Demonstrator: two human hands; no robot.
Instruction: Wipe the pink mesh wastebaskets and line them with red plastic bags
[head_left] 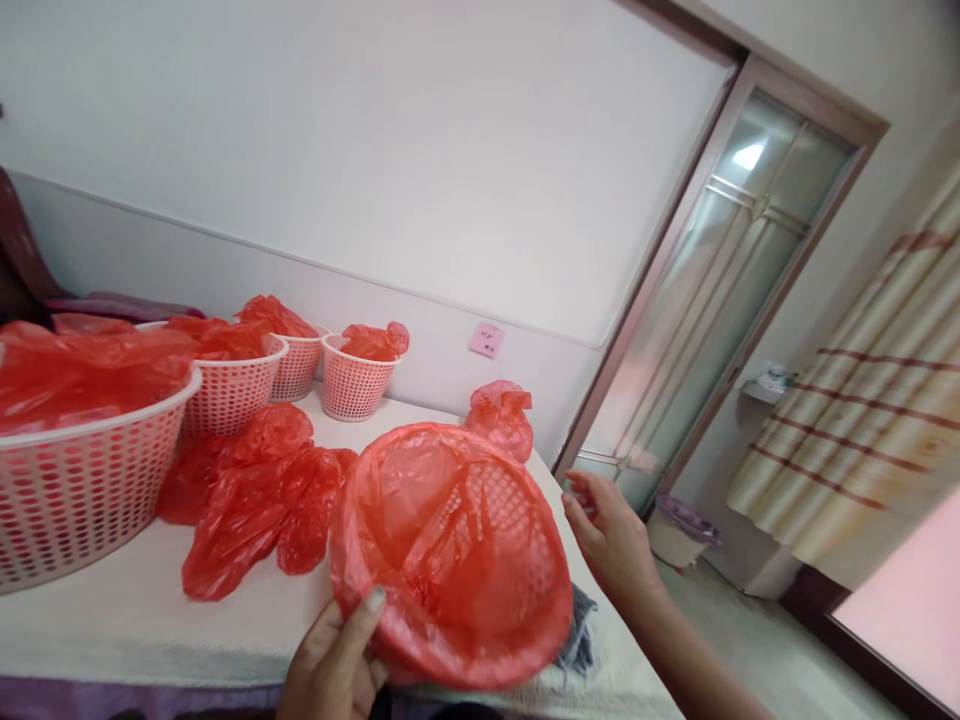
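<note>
My left hand (334,660) grips the near rim of a round basket lined with a red plastic bag (450,545), tilted so its lined inside faces me, thumb pressed on the rim. My right hand (611,535) hovers just right of the basket with its fingers spread and slightly curled, holding nothing and not touching the rim. The basket hangs over the near right corner of the white-covered table (112,630).
Loose red plastic bags (255,490) lie on the table left of the basket, another bag (501,415) behind it. Several white baskets with red liners (82,440) (232,385) (356,375) stand along the back left. A glass door (720,290) and curtain (862,400) are at right.
</note>
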